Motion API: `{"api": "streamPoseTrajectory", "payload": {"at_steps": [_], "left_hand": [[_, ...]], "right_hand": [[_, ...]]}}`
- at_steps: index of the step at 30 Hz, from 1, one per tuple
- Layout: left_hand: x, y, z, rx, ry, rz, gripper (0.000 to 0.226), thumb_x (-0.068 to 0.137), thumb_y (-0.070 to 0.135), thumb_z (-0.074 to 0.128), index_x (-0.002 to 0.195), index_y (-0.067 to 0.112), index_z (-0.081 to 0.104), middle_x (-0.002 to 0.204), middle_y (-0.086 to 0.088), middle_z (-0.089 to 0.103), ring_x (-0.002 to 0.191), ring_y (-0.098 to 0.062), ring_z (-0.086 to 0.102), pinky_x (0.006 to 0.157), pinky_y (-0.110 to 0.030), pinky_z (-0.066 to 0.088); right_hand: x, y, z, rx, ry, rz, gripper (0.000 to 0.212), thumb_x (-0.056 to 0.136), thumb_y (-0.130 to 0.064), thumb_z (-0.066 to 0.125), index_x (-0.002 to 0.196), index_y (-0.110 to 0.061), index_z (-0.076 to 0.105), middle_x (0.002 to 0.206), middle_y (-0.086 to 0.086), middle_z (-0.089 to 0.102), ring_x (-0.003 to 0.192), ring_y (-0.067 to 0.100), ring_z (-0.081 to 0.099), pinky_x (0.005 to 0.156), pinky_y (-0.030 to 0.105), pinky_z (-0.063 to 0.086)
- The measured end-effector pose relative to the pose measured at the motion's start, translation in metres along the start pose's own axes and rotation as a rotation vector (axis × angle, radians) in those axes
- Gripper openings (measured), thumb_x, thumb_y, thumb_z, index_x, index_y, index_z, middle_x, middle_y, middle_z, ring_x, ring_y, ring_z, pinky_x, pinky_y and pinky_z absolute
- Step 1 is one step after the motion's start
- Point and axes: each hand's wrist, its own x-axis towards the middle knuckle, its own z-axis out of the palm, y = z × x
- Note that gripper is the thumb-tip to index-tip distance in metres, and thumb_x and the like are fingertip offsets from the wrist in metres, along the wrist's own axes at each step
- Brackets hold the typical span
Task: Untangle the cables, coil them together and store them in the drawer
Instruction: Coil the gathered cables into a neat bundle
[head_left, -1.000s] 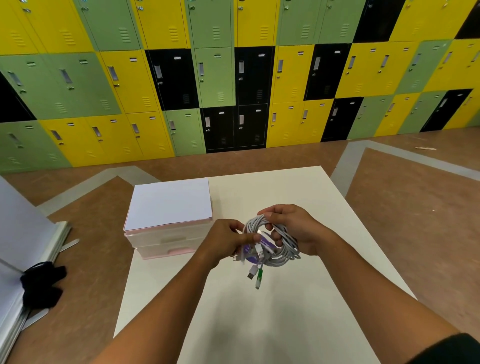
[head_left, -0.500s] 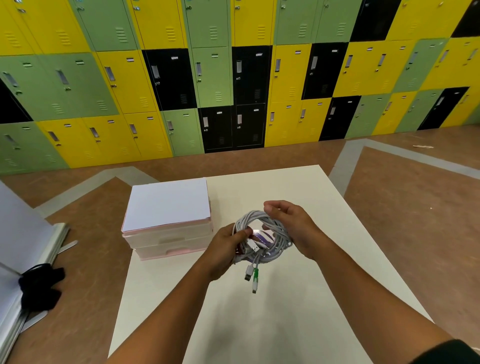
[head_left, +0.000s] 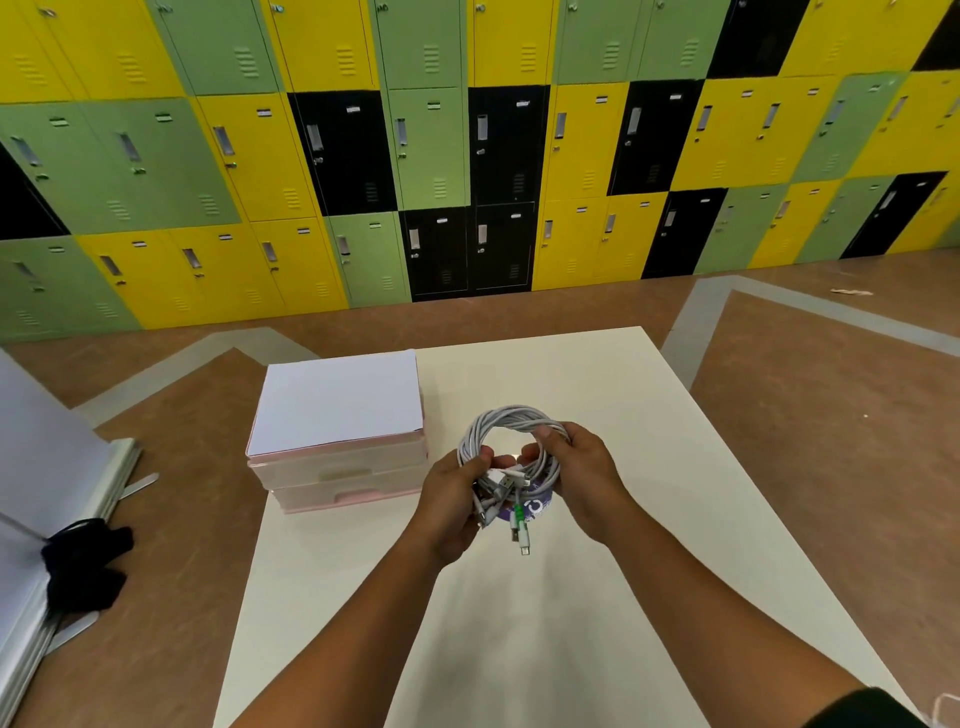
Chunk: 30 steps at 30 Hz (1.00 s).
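A round coil of grey-white cables (head_left: 506, 422) hangs above the middle of the cream table (head_left: 597, 597). My left hand (head_left: 457, 504) grips the coil's left side, thumb through the loop. On the right side my right hand (head_left: 582, 478) holds the coil with fingers curled over the strands. Several plug ends (head_left: 519, 530), one with a green collar, dangle below the coil, and a purple tag shows between them. The pink and white drawer unit (head_left: 343, 467) stands at the table's left, its two drawers closed.
Green, yellow and black lockers (head_left: 467, 156) fill the far wall. A white board (head_left: 47, 467) leans at the left with a black cloth (head_left: 83, 566) on its edge. Brown floor surrounds the table.
The coil has opened into a wider, rounder loop and sits a little higher. Both hands shifted their hold along its sides.
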Motion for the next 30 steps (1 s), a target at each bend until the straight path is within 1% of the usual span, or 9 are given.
{"api": "streamPoseTrajectory", "payload": {"at_steps": [4,10,13,16,20,24,26,28,30], "left_hand": [[-0.005,0.0,0.009,-0.067,-0.047,0.002,0.02,0.104,0.009,0.044,0.102,0.002,0.062,0.1,-0.016,0.075,0.088,-0.029,0.074,0.071,-0.036,0.06],[-0.003,-0.006,0.021,-0.049,-0.054,0.026,0.015,0.105,0.008,0.043,0.104,0.002,0.057,0.085,-0.004,0.077,0.08,-0.019,0.075,0.066,-0.032,0.059],[0.001,-0.01,0.023,0.004,0.011,0.047,0.014,0.104,0.011,0.046,0.105,0.006,0.059,0.094,-0.013,0.073,0.079,-0.02,0.073,0.065,-0.03,0.057],[0.001,-0.008,0.019,0.033,0.016,0.033,0.017,0.103,0.014,0.049,0.11,0.004,0.061,0.113,-0.023,0.069,0.086,-0.024,0.069,0.071,-0.033,0.054],[-0.002,-0.007,0.017,0.052,-0.032,-0.002,0.023,0.104,0.005,0.042,0.118,-0.009,0.055,0.117,-0.03,0.065,0.052,-0.009,0.063,0.052,-0.022,0.051],[-0.004,-0.009,0.02,0.021,-0.031,-0.002,0.023,0.104,0.009,0.046,0.116,-0.007,0.058,0.121,-0.029,0.064,0.088,-0.03,0.073,0.077,-0.043,0.061],[-0.004,-0.009,0.023,-0.005,-0.017,-0.009,0.026,0.103,0.012,0.048,0.117,-0.008,0.058,0.12,-0.028,0.065,0.102,-0.039,0.069,0.081,-0.045,0.06],[-0.004,-0.011,0.024,-0.039,-0.018,0.001,0.029,0.103,0.014,0.048,0.117,-0.01,0.056,0.12,-0.029,0.065,0.098,-0.038,0.071,0.08,-0.043,0.061],[-0.003,-0.009,0.025,-0.062,0.001,0.019,0.024,0.104,0.011,0.046,0.112,-0.008,0.057,0.112,-0.027,0.067,0.079,-0.028,0.074,0.067,-0.034,0.06]], "right_hand": [[0.0,0.003,0.005,0.067,0.123,0.001,0.018,0.099,-0.025,0.058,0.102,-0.009,0.066,0.078,0.009,0.067,0.076,0.027,0.065,0.081,0.046,0.056],[0.0,0.002,0.011,0.022,0.267,0.009,0.021,0.101,-0.03,0.052,0.106,-0.012,0.061,0.083,0.012,0.066,0.071,0.022,0.063,0.067,0.034,0.054],[-0.001,0.005,0.015,0.01,0.341,-0.005,0.021,0.101,-0.031,0.052,0.104,-0.012,0.06,0.081,0.011,0.065,0.07,0.023,0.064,0.066,0.035,0.053],[-0.002,0.008,0.015,0.029,0.33,-0.003,0.02,0.1,-0.031,0.053,0.101,-0.012,0.062,0.083,0.014,0.065,0.072,0.025,0.064,0.068,0.039,0.056],[-0.005,0.007,0.008,0.175,0.296,0.073,0.018,0.101,-0.027,0.054,0.092,-0.014,0.062,0.08,0.009,0.057,0.078,0.03,0.061,0.083,0.05,0.056],[-0.007,0.003,0.004,0.264,0.279,0.123,0.018,0.099,-0.022,0.057,0.09,-0.007,0.062,0.07,0.009,0.054,0.06,0.024,0.053,0.065,0.038,0.049],[-0.005,0.002,0.002,0.306,0.271,0.146,0.017,0.097,-0.022,0.061,0.09,-0.006,0.064,0.067,0.008,0.055,0.056,0.021,0.053,0.062,0.035,0.047],[-0.006,0.001,0.001,0.319,0.244,0.131,0.015,0.094,-0.02,0.065,0.09,-0.006,0.064,0.065,0.007,0.057,0.052,0.019,0.057,0.06,0.035,0.049],[-0.012,-0.002,0.003,0.313,0.15,0.063,0.009,0.091,-0.012,0.068,0.096,-0.005,0.064,0.062,0.005,0.06,0.052,0.018,0.063,0.056,0.033,0.052]]}}
